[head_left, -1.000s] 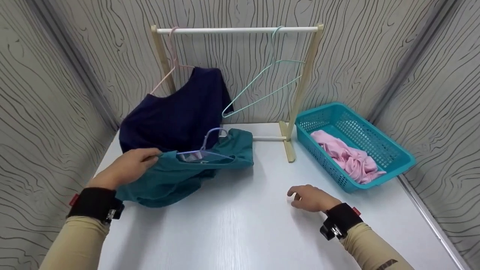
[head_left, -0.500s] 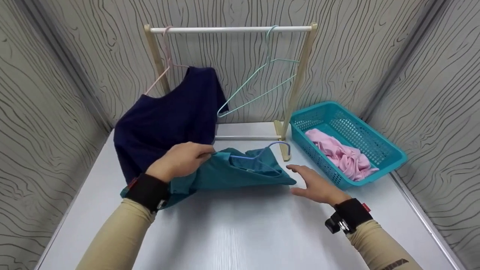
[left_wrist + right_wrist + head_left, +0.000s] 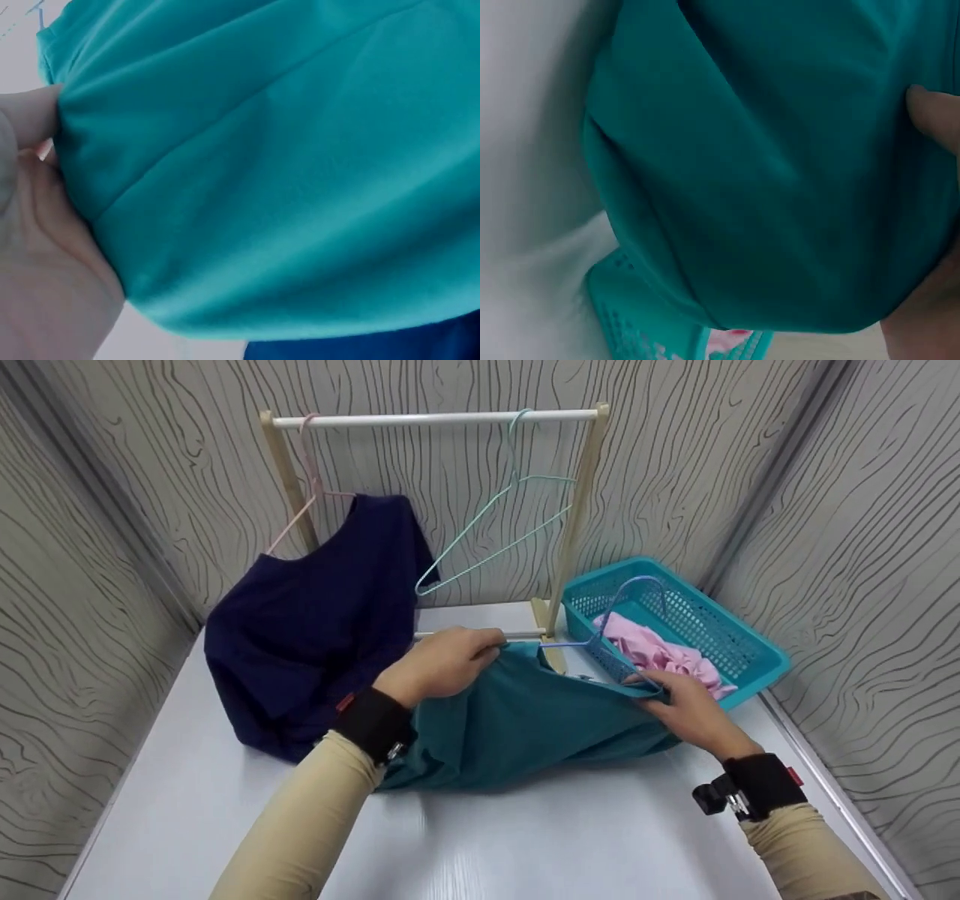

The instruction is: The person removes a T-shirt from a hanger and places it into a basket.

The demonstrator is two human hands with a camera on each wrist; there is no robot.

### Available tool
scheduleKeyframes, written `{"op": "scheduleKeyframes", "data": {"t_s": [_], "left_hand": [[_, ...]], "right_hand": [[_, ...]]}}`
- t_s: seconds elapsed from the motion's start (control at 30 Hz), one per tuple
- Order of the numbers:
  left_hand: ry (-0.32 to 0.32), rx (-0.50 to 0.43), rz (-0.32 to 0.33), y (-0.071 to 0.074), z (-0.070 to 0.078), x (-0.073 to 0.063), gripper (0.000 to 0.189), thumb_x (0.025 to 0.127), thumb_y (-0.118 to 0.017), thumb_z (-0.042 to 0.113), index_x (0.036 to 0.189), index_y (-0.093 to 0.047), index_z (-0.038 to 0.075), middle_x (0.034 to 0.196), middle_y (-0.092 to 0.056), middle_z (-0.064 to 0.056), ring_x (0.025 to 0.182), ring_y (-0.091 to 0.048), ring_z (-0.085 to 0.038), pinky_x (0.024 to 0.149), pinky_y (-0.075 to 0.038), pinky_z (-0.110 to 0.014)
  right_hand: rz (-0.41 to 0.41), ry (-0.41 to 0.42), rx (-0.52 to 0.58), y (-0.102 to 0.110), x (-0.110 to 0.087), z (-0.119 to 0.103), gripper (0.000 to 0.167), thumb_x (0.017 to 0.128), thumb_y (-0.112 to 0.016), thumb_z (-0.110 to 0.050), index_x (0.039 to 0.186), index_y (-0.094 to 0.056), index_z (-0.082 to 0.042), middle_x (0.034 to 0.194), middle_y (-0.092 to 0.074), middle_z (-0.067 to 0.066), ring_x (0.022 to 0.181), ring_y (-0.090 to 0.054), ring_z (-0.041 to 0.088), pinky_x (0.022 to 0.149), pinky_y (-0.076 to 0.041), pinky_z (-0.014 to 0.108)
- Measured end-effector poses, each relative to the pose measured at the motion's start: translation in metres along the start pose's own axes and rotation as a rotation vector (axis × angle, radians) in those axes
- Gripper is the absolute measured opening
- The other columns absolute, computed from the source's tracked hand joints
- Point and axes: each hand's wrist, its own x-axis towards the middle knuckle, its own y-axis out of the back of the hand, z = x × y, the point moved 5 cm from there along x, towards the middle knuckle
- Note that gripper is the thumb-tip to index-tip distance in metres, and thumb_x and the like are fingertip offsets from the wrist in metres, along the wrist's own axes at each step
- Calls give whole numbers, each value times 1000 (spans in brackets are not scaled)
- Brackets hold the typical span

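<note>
While the teal fabric shirt [image 3: 517, 720] is held over the white tabletop [image 3: 480, 847], pinched near its shoulders by the curled left hand [image 3: 446, 661] and, thumb against fingers, by the right hand [image 3: 697, 712], gentle, even tension should be applied so the slim lilac hanger [image 3: 592, 642] is not dislodged.

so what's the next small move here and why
Perhaps use the right hand to ease the teal shirt over the right side of the blue hanger: that side shows at the neckline, while the left side runs under cloth held by the left hand.
</note>
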Motion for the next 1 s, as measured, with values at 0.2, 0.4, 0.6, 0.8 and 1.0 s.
{"op": "scheduleKeyframes", "data": {"t_s": [0.2, 0.4, 0.6, 0.8, 1.0], "left_hand": [[42, 32, 4, -6, -5, 5, 19, 105, -42, 20, 106, -59, 12, 96, -64, -6, 86, -58, -22, 85, -49, -41], [132, 16, -94, -16, -15, 2, 23, 105, -43, 27, 108, -60, 12, 95, -62, -6, 87, -56, -21, 84, -47, -40], [110, 9, -28, -16, -10, 4, 30, 101, -51, 33, 117, -65, 12, 103, -68, -5, 91, -60, -19, 86, -50, -39], [78, -7, -38, -22, -5, 6, 28, 99, -56, 32, 116, -67, 12, 103, -70, -7, 91, -64, -19, 85, -51, -39], [117, -51, -90, -27, -8, 8, 30, 100, -53, 36, 103, -68, 11, 88, -70, -4, 75, -60, -15, 73, -50, -34]], "right_hand": [[21, -34, 27, 2, -3, 11, 23, 98, -59, -27, 116, -68, -17, 113, -69, 0, 100, -59, 5, 87, -47, 16], [-8, -41, 64, -6, -1, 8, 24, 100, -54, -27, 114, -69, -14, 105, -69, 1, 91, -57, 8, 82, -47, 19], [-25, 26, 49, -12, 8, -11, 18, 98, -58, -19, 110, -70, -15, 91, -64, -2, 82, -53, 10, 74, -44, 21], [-59, 67, 53, -25, 16, -30, 16, 97, -60, -15, 107, -71, -16, 93, -66, -4, 82, -55, 9, 77, -48, 24], [-51, 146, 83, -37, 23, -43, 16, 96, -61, -13, 106, -73, -14, 97, -72, -2, 85, -59, 6, 82, -53, 28]]}}
